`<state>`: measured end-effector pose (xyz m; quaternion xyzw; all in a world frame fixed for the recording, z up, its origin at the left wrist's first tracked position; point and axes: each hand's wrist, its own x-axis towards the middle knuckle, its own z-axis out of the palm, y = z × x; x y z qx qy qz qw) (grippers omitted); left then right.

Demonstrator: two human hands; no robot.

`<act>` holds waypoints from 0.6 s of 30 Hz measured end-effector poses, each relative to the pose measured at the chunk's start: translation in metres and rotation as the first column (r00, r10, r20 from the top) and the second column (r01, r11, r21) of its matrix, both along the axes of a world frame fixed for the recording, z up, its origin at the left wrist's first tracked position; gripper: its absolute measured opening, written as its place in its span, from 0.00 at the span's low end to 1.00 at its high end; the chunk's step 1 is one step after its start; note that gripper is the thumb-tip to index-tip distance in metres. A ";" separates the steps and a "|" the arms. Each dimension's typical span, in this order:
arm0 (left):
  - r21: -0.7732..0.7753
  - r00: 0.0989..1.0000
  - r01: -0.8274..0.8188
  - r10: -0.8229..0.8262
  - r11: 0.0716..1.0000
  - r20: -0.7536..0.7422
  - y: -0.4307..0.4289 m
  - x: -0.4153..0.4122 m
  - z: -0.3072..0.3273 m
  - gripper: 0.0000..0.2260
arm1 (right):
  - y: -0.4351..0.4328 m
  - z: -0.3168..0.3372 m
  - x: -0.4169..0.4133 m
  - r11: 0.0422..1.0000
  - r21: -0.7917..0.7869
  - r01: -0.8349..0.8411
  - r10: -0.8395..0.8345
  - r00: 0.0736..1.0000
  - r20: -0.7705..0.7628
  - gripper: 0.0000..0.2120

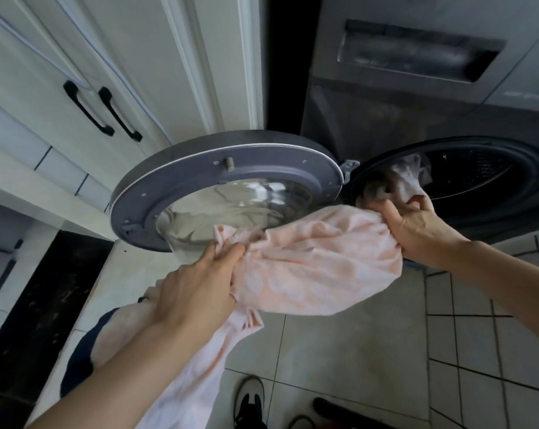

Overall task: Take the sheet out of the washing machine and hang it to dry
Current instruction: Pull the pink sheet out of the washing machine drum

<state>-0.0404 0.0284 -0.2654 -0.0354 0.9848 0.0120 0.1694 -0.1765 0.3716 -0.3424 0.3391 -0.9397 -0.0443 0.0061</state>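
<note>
Washer stands right, front-loading, dark grey; its round door is swung fully open to the left, glass bowl facing up; tiled floor below. Sheet, pale pink, is partway out: one end lies in the drum, a bunched middle spans between both hands in front of the door, and the rest trails down past the left forearm toward the person's lap. Left hand grips a gathered fold, fingers curled tight into the cloth; right hand grips the sheet at the drum mouth, fingers closed round a wad of it. Handling, as judged: soft, limp, no stiffness; likely damp, so heavier than it looks and prone to cling and twist; not slippery, not fragile, though it could snag on the door rim or drag on the floor. Best taken in gathered handfuls near the mouth, hand over hand; for hanging, an edge or corners need finding.
</note>
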 end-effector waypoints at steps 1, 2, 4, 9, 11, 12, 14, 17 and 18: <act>-0.003 1.000 -0.008 0.008 1.000 0.015 -0.001 0.001 -0.005 0.28 | -0.001 0.002 0.005 0.997 0.010 -0.070 0.070 0.997 -0.026 0.43; -0.002 0.999 -0.017 0.017 1.000 0.033 -0.003 0.003 -0.010 0.27 | -0.002 0.002 0.010 0.989 0.022 -0.144 0.145 0.988 -0.051 0.46; 0.006 0.996 -0.047 0.046 0.999 0.076 -0.009 0.006 -0.021 0.25 | -0.006 0.002 0.021 0.961 0.040 -0.272 0.275 0.956 -0.106 0.48; 0.012 0.986 -0.114 0.112 0.993 0.123 -0.024 0.008 -0.039 0.27 | -0.021 -0.007 0.045 0.878 0.156 -0.452 0.473 0.870 -0.142 0.25; 0.009 0.987 -0.109 0.107 0.994 0.117 -0.024 0.009 -0.040 0.29 | -0.030 -0.009 0.052 0.860 0.255 -0.441 0.473 0.878 -0.076 0.16; 0.010 0.988 -0.104 0.102 0.995 0.114 -0.023 0.009 -0.040 0.29 | -0.035 -0.011 0.054 0.854 0.295 -0.428 0.457 0.889 -0.033 0.17; 0.020 0.988 -0.107 0.104 0.994 0.111 -0.019 0.009 -0.040 0.28 | -0.052 -0.005 0.055 0.874 0.304 -0.379 0.391 0.920 0.024 0.21; 0.019 0.986 -0.131 0.128 0.991 0.105 -0.014 0.005 -0.041 0.23 | -0.079 0.007 0.054 0.922 0.284 -0.264 0.273 0.962 0.009 0.30; 0.007 0.986 -0.132 0.131 0.991 0.106 -0.012 0.004 -0.041 0.22 | -0.086 0.012 0.055 0.939 0.234 -0.252 0.259 0.966 0.002 0.34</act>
